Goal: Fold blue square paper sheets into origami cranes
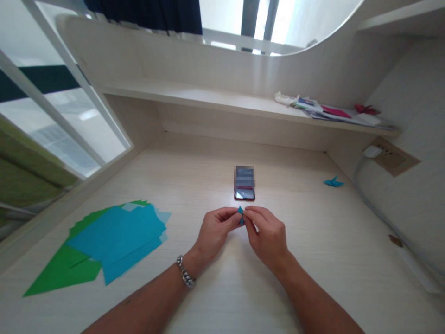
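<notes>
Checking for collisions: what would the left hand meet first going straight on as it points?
Probably the right hand, just past the blue folded paper pinched in the left hand, though depth is hard to judge.

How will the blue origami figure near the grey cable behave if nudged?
The blue origami figure looks like folded paper, so it is probably very light and would slide easily. Its slim points stick out and may bend if pinched. With angular edges, it seems unlikely to roll.
</notes>
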### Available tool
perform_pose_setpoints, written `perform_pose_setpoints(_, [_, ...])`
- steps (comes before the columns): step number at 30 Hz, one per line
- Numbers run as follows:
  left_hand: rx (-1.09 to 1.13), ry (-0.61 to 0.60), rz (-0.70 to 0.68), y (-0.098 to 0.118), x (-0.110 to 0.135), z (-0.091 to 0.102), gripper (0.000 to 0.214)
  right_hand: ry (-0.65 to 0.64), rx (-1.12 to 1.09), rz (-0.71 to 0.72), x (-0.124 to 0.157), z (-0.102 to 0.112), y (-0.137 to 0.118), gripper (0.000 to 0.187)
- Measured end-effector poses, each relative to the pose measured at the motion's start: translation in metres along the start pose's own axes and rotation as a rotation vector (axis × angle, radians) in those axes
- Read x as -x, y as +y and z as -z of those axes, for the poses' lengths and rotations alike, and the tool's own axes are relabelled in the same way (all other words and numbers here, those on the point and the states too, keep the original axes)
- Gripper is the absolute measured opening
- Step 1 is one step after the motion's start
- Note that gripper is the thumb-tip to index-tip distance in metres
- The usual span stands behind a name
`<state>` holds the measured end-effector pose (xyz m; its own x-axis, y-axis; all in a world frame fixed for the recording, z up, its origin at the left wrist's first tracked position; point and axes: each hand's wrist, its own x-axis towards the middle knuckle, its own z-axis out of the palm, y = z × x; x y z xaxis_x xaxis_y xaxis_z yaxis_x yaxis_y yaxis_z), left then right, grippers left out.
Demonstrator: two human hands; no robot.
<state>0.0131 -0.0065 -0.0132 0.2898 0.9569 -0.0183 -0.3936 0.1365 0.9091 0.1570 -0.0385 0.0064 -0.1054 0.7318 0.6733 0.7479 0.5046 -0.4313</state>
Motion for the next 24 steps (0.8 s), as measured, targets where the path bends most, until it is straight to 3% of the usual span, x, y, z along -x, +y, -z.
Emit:
perform_pose_setpoints(8, [0.04, -0.082, 0.091, 0.0, -0.0013, 0.0031, 0.021, -0.059, -0.058, -0.032, -0.0001, -0.0011, 0.0032, 0.019])
perform_pose_setpoints(16, [0.092, -0.007, 0.106, 0.0015, 0.0003, -0.0023, 0.017, -0.041, 0.058, 0.039, -0.0015, 0.0003, -0.0004, 0.017])
perform_pose_setpoints(24, [0.125, 0.026, 0.061, 0.0047, 0.0014, -0.0043, 0.015, 0.036, -0.042, -0.001, -0.0004, -0.0031, 0.0013, 0.019])
